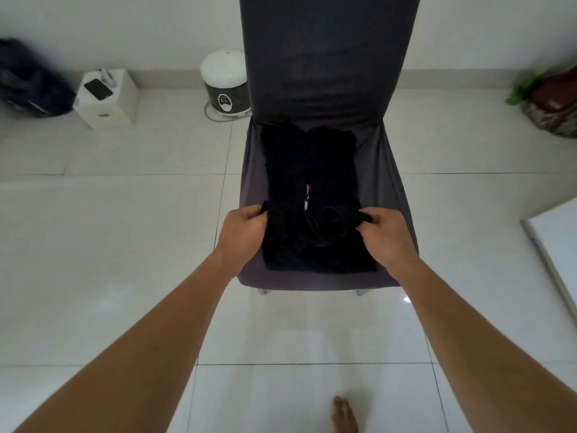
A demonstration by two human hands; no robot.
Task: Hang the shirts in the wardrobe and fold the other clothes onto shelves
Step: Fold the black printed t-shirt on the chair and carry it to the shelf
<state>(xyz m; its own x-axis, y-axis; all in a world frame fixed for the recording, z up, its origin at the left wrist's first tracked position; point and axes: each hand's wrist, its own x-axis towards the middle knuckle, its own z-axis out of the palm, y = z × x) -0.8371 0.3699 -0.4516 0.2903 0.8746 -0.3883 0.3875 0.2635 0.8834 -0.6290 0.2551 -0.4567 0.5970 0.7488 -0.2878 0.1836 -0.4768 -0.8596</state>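
Note:
A black garment [312, 170] lies lengthwise on the seat of a grey-covered chair [324, 73], partly folded, with a small pink and white mark showing at its middle. My left hand [242, 234] grips its near left edge. My right hand [385, 235] grips its near right edge. Both hands hold the cloth bunched up a little above the seat's front part. No wardrobe or shelf is in view.
A white rice cooker [225, 82] stands on the tiled floor behind the chair. A white box [109, 100] with a phone on it and a dark bag [31, 79] sit at the far left. A reddish bundle [554, 104] lies at the right, a white panel [559, 242] nearer.

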